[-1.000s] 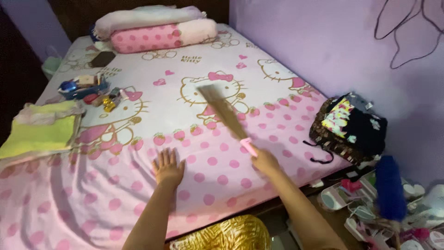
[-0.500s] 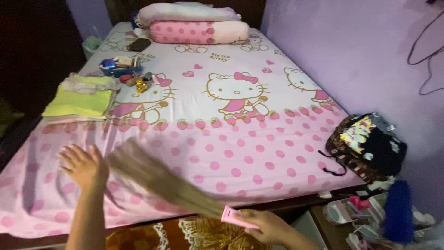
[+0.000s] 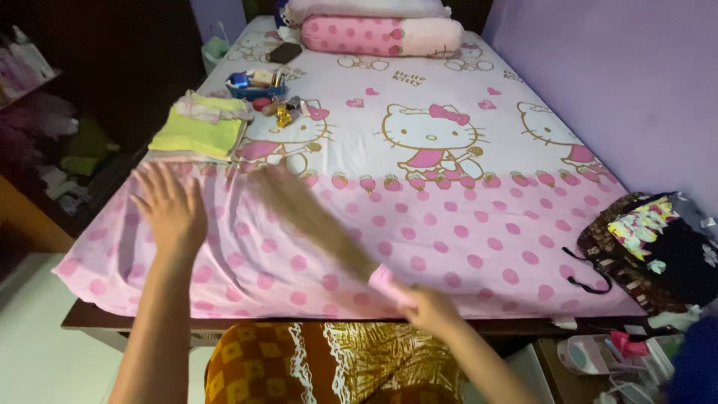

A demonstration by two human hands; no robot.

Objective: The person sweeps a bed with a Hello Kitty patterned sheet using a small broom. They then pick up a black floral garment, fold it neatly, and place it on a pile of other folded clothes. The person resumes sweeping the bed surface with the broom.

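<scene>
A broom [image 3: 310, 221] of pale straw with a pink handle is gripped at that handle by the right hand [image 3: 428, 305], whose fingers are closed around it. The bristles are blurred and are spread low over the pink dotted sheet [image 3: 479, 247] near the front of the bed, pointing up and to the left. The left hand [image 3: 170, 208] is laid flat on the sheet just left of the bristles, with its fingers open and spread; nothing is held in it. Behind that hand, at the left edge of the bed, a folded yellow-green towel [image 3: 198, 132] is seen, and beyond it a small blue tray [image 3: 254, 82] of bits and a few loose trinkets. Two pillows [image 3: 381, 34] are stacked at the head of the bed. At the right front corner, a dark patterned bag [image 3: 658, 251] is set against the purple wall [image 3: 621, 75].
</scene>
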